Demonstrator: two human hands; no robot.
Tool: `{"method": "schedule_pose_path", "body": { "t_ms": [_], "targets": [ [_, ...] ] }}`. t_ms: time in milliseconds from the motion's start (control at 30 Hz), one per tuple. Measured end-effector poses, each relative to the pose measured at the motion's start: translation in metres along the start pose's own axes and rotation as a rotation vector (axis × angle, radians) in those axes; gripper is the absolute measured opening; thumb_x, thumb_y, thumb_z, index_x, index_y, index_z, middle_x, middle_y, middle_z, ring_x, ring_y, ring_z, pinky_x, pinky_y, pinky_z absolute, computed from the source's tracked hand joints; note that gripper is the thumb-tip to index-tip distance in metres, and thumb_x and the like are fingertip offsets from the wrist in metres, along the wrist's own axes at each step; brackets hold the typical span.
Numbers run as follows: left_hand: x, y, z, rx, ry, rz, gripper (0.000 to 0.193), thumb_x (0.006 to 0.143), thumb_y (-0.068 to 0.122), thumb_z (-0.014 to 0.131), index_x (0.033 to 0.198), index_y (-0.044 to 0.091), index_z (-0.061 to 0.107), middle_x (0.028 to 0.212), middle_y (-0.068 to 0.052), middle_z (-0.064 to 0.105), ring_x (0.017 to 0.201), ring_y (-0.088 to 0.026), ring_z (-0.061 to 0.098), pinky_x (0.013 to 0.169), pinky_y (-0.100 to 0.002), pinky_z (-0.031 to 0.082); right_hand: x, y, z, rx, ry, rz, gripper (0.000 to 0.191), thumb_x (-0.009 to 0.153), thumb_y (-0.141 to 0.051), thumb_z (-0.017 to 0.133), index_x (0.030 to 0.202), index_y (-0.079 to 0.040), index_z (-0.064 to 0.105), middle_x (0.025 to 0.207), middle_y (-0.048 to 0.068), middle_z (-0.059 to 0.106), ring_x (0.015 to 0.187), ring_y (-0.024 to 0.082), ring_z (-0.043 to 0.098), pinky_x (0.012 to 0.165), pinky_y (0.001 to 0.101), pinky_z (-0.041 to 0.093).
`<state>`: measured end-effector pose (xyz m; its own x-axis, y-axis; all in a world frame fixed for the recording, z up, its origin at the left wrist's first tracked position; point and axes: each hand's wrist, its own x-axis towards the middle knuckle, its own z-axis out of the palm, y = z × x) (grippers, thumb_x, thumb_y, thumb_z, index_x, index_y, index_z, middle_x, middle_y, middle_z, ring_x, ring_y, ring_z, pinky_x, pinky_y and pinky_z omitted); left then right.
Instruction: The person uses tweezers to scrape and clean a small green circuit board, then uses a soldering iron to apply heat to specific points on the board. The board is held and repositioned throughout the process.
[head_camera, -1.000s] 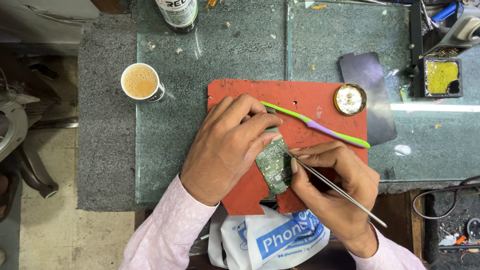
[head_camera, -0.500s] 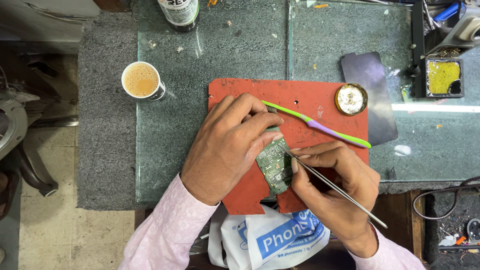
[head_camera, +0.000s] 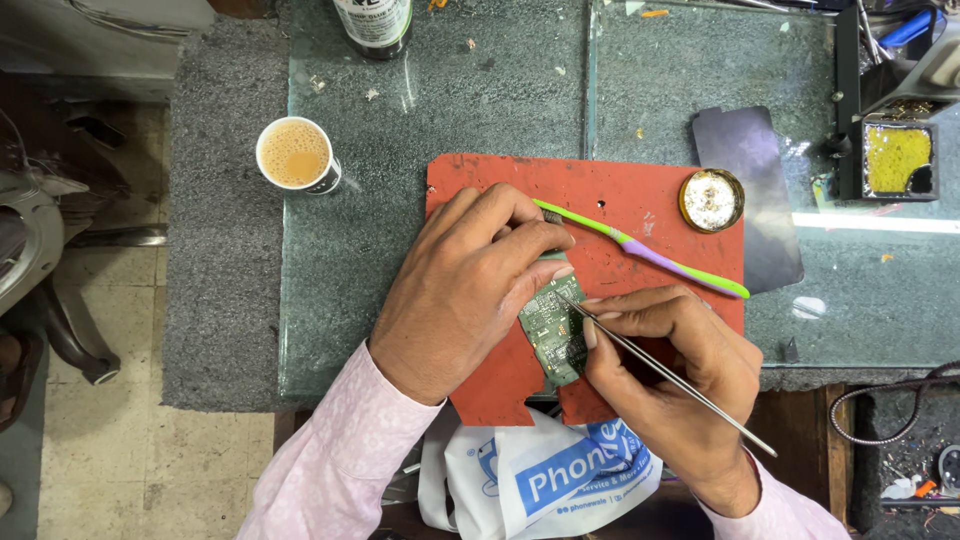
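A small green circuit board (head_camera: 553, 330) lies on a red work mat (head_camera: 640, 195) near the table's front edge. My left hand (head_camera: 465, 285) presses down on the board's upper end with fingers and thumb. My right hand (head_camera: 680, 375) grips thin metal tweezers (head_camera: 660, 368), their tip touching the board's upper middle. A green and purple toothbrush (head_camera: 650, 252) lies slanted across the mat just beyond my hands.
A paper cup of milky tea (head_camera: 296, 155) stands at the left. A round tin (head_camera: 711, 199) sits on the mat's right corner beside a dark phone panel (head_camera: 750, 180). A dark bottle (head_camera: 372, 22) stands at the back; a black tray with yellow sponge (head_camera: 895, 158) at the right. A white and blue plastic bag (head_camera: 540, 480) hangs below.
The tweezers' tip has shifted slightly along the board. Both hands otherwise stay in place.
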<state>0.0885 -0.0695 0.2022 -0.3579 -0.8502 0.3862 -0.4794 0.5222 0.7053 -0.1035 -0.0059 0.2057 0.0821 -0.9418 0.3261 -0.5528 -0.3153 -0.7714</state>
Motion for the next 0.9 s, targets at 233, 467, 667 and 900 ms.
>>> {"method": "schedule_pose_path", "body": {
  "t_ms": [233, 467, 667, 900],
  "targets": [
    [-0.0004, 0.0, 0.0002, 0.008, 0.004, 0.003, 0.023, 0.085, 0.016, 0.081, 0.105, 0.008, 0.073, 0.1, -0.003, 0.06, 0.093, -0.02, 0.061, 0.088, -0.037, 0.051, 0.0003, 0.0004, -0.0005, -0.009, 0.001, -0.007, 0.018, 0.084, 0.005, 0.079, 0.092, 0.004, 0.063, 0.098, 0.016, 0.076, 0.091, 0.019, 0.077, 0.079, 0.0277, 0.063],
    [-0.0009, 0.0004, 0.0003, 0.008, 0.004, 0.006, 0.023, 0.085, 0.016, 0.081, 0.106, 0.008, 0.073, 0.1, -0.003, 0.06, 0.092, -0.021, 0.061, 0.088, -0.037, 0.051, -0.0009, 0.0012, -0.0007, -0.003, -0.002, -0.013, 0.018, 0.084, 0.006, 0.078, 0.092, 0.004, 0.062, 0.097, 0.016, 0.076, 0.092, 0.019, 0.077, 0.081, 0.0283, 0.063],
    [-0.0017, 0.0004, -0.0002, 0.008, 0.014, 0.016, 0.023, 0.085, 0.016, 0.081, 0.106, 0.008, 0.073, 0.1, -0.003, 0.06, 0.093, -0.021, 0.061, 0.088, -0.038, 0.051, -0.0022, 0.0013, -0.0001, 0.032, -0.006, -0.005, 0.018, 0.084, 0.007, 0.078, 0.092, 0.005, 0.062, 0.096, 0.016, 0.075, 0.093, 0.02, 0.077, 0.082, 0.0291, 0.063],
    [-0.0028, -0.0007, -0.0007, -0.001, 0.012, 0.011, 0.023, 0.086, 0.016, 0.08, 0.106, 0.008, 0.073, 0.101, -0.003, 0.059, 0.096, -0.021, 0.061, 0.089, -0.037, 0.051, -0.0024, 0.0016, 0.0004, 0.022, -0.006, -0.013, 0.018, 0.084, 0.008, 0.078, 0.091, 0.005, 0.061, 0.095, 0.016, 0.074, 0.092, 0.02, 0.077, 0.082, 0.0291, 0.063]
  ]
}}
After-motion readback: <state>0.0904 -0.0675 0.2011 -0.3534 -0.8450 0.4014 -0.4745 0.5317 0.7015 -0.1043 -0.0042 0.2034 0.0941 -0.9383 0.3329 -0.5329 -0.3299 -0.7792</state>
